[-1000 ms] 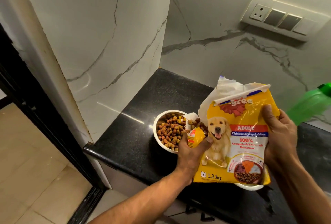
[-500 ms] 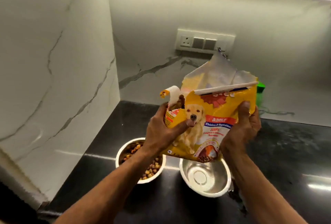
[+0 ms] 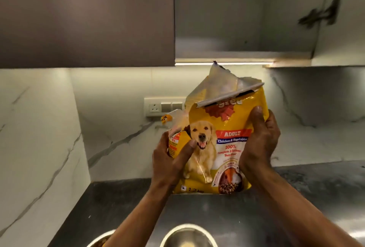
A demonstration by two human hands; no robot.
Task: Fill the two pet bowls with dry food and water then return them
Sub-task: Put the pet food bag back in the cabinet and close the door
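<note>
Head view. Centre of frame: yellow dry-food bag [image 3: 219, 148], held upright in the air above the dark counter [image 3: 306, 197], in front of the marble backsplash [image 3: 118, 128]. Bag front shows a golden puppy, a red "ADULT" band, a blue "Chicken & Vegetables" strip, "100%" text, and a kibble picture at the lower right corner; "1.2 kg" printed at the lower left. Top is torn open, its pale inner lining flaring up toward the under-cabinet light strip [image 3: 223, 63]. A torn flap sticks out at the bag's upper left.

Left hand [image 3: 169, 159]: wrapped round the bag's left edge, thumb pressed across the front near the puppy's face.

Right hand [image 3: 260, 144]: clasping the bag's right edge, thumb on the front, fingers curled behind.

Bottom edge of frame: two metal bowls on the counter, both cropped. Left bowl [image 3: 98, 241] mostly hidden by the left forearm; brown kibble seems visible inside, though too little shows to be sure. Right bowl [image 3: 187, 235] shows a shiny interior.

Middle left of the bag: wall socket plate [image 3: 158, 107]. Upper frame: cabinet door [image 3: 87, 17] at left, open shelf cavity [image 3: 237, 19] at right.
</note>
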